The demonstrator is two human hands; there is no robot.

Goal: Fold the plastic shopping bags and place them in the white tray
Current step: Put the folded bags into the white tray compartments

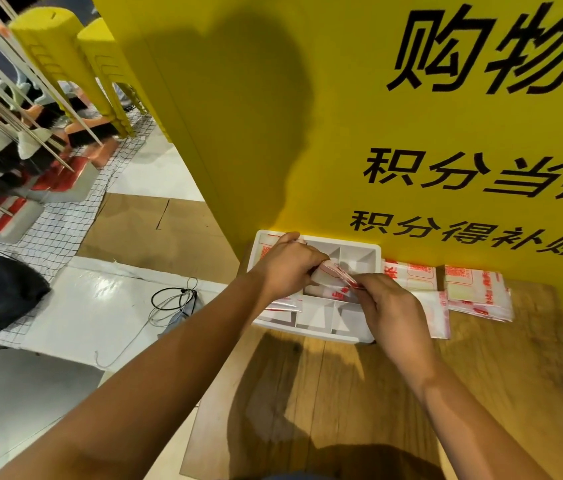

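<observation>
A white tray (pixel 363 249) with several compartments rests at the far edge of the wooden table, against a yellow sign. Over its middle, my left hand (pixel 288 263) and my right hand (pixel 389 306) both pinch one folded plastic bag (pixel 337 273), clear with red print. The bag is tilted, its lower part hidden behind my fingers. More folded bags lie in the tray's left compartments (pixel 266 247). Flat bags wait to the right of the tray: one pile (pixel 410 275) by the tray and another pile (pixel 477 294) further right.
The yellow sign board (pixel 394 133) with black characters stands upright directly behind the tray. The wooden table (pixel 359 393) ends at its left edge near my left forearm. Below on the floor lie cables (pixel 172 301), a black bag (pixel 5 289), cardboard and brooms.
</observation>
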